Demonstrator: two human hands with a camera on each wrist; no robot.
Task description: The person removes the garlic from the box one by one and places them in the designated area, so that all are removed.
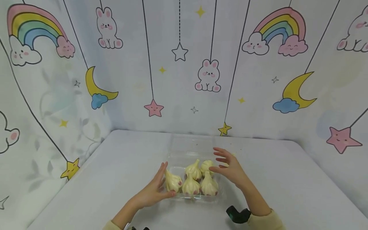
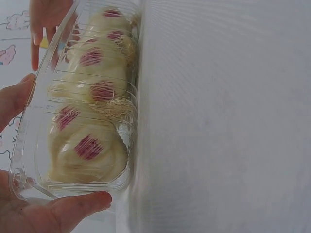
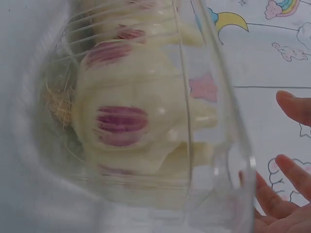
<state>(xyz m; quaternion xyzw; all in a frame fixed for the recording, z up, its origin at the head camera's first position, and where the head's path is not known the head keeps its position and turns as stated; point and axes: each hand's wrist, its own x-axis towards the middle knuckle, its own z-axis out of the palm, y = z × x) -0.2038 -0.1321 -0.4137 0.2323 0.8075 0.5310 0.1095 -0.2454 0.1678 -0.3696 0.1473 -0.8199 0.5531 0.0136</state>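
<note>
Left hand (image 1: 152, 191) and right hand (image 1: 230, 169) are spread beside a clear, probably flexible plastic box (image 1: 201, 197) of cream bulbs (image 1: 191, 186), best side-gripped.

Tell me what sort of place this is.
Possibly a staged indoor tabletop set: a clear container of garlic-like bulbs sits on a white table, with a backdrop of cartoon rainbows and bunnies behind.

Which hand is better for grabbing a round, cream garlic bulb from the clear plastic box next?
Probably the right hand: it's empty, open and close to the back-right bulb. The left hand is at the front-left corner of the box, handy for steadying.
</note>
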